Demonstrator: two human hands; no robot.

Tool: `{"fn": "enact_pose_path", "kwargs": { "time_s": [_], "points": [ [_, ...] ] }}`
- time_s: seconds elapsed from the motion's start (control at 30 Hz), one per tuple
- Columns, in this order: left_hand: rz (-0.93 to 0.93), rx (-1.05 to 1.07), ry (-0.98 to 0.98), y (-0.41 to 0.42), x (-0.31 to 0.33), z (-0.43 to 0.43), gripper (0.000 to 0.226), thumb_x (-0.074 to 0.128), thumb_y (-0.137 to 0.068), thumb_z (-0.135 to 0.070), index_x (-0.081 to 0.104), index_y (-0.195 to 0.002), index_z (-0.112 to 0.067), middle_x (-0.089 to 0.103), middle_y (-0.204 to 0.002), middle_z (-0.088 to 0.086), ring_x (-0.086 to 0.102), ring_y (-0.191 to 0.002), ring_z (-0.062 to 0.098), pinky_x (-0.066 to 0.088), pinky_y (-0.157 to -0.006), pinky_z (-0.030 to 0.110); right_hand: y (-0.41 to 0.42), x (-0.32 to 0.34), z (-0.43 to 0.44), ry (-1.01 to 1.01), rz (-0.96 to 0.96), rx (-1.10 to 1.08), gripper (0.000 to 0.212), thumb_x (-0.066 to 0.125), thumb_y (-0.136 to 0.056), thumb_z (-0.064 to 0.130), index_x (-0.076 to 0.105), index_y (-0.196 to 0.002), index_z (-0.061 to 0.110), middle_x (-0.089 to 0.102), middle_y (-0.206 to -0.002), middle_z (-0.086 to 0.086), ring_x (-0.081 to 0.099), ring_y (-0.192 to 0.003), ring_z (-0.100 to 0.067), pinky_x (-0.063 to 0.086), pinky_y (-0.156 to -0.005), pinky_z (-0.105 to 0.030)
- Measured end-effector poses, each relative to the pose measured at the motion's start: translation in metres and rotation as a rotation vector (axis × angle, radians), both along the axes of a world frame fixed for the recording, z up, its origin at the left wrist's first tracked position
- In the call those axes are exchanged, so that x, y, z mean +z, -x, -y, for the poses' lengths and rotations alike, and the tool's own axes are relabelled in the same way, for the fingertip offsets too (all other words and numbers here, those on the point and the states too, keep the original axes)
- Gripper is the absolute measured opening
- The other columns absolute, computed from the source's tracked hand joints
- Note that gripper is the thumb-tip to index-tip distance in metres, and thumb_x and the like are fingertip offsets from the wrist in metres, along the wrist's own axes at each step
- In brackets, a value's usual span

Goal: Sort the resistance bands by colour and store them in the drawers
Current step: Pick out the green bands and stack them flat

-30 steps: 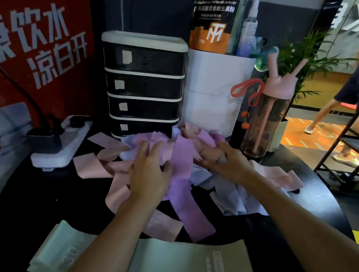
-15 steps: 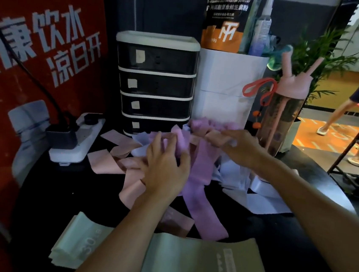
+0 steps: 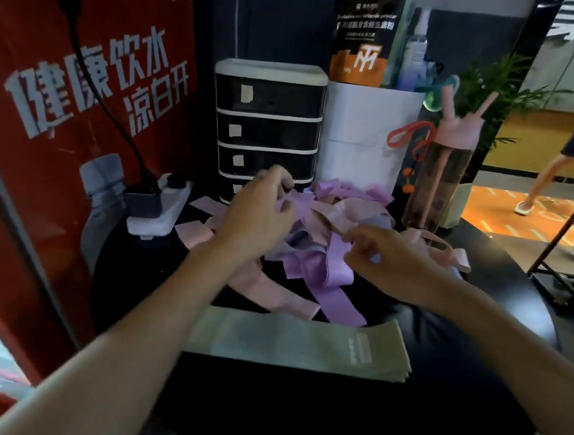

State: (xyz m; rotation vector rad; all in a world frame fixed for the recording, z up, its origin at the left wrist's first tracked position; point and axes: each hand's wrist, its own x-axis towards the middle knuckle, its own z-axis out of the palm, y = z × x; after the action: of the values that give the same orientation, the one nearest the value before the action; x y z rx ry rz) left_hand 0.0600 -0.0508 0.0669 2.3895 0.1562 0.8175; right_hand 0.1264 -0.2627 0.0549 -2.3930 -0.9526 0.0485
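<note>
Loose heap: a tangled heap of flat stretchy loop bands [image 3: 313, 227] lies in front of you, its far edge against the foot of the drawers.
Purple bands: the lilac-purple strips [image 3: 335, 286] cross the heap and trail toward you. Your right hand [image 3: 394, 260] pinches one of them.
Pink bands: the dusty-pink strips [image 3: 270, 293] spill out at the left, right and near edges.
Pale bands: a few greyish-lavender strips [image 3: 380, 222] are half buried.
Left side: your left hand [image 3: 257, 214] curls over the heap. Blur hides its grip.
Green stack: the sage-green bands [image 3: 300, 342] lie flat in a neat pile nearest you, apart from the heap.
Drawers: a black four-drawer plastic cabinet with white trim [image 3: 268, 109] stands upright. Its drawers are shut, and each carries a small paper tag.
</note>
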Motion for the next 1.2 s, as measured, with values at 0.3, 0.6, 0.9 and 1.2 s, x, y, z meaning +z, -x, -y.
{"fn": "enact_pose_path", "kwargs": {
  "time_s": [0.3, 0.6, 0.9, 1.2],
  "points": [
    [-0.718, -0.206, -0.414, 0.116, -0.046, -0.083, 0.078, 0.033, -0.074, -0.093, 0.064, -0.119, -0.038, 0.058, -0.113, -0.018, 0.056, -0.104, 0.002, 0.048, -0.095, 0.033, 0.050, -0.026, 0.040, 0.454, -0.082, 0.128, 0.024, 0.047, -0.097, 0.042, 0.058, -0.086, 0.023, 0.058, -0.084, 0.005, 0.053, -0.072, -0.011, 0.040, -0.065, -0.031],
    [-0.747, -0.250, -0.247, 0.128, -0.051, -0.089, 0.021, 0.052, -0.099, -0.042, 0.061, -0.118, -0.036, 0.059, -0.108, -0.008, 0.058, -0.095, 0.002, 0.047, -0.083, 0.018, 0.051, -0.029, 0.052, 0.388, -0.236, 0.131, 0.029, 0.062, -0.092, 0.042, 0.060, -0.113, 0.021, 0.059, -0.108, 0.004, 0.059, -0.100, -0.017, 0.047, -0.086, -0.032],
    [-0.667, -0.197, -0.012, 0.136, -0.056, -0.088, 0.041, 0.067, -0.094, -0.029, 0.052, -0.132, -0.033, 0.051, -0.125, -0.009, 0.055, -0.112, 0.006, 0.045, -0.096, 0.022, 0.067, -0.030, 0.063, 0.198, -0.309, 0.056, 0.025, 0.069, -0.088, 0.029, 0.054, -0.109, 0.030, 0.056, -0.106, 0.008, 0.056, -0.097, -0.011, 0.047, -0.077, -0.027],
    [-0.273, -0.143, 0.084, 0.159, -0.068, -0.061, 0.041, 0.069, -0.091, -0.009, 0.057, -0.127, -0.025, 0.058, -0.113, -0.007, 0.057, -0.102, -0.003, 0.040, -0.080, 0.003, 0.094, -0.051, 0.086, -0.034, 0.074, 0.002, 0.047, 0.069, -0.088, 0.026, 0.052, -0.132, 0.027, 0.055, -0.117, 0.017, 0.053, -0.104, -0.002, 0.042, -0.083, -0.019]
  ]
}}
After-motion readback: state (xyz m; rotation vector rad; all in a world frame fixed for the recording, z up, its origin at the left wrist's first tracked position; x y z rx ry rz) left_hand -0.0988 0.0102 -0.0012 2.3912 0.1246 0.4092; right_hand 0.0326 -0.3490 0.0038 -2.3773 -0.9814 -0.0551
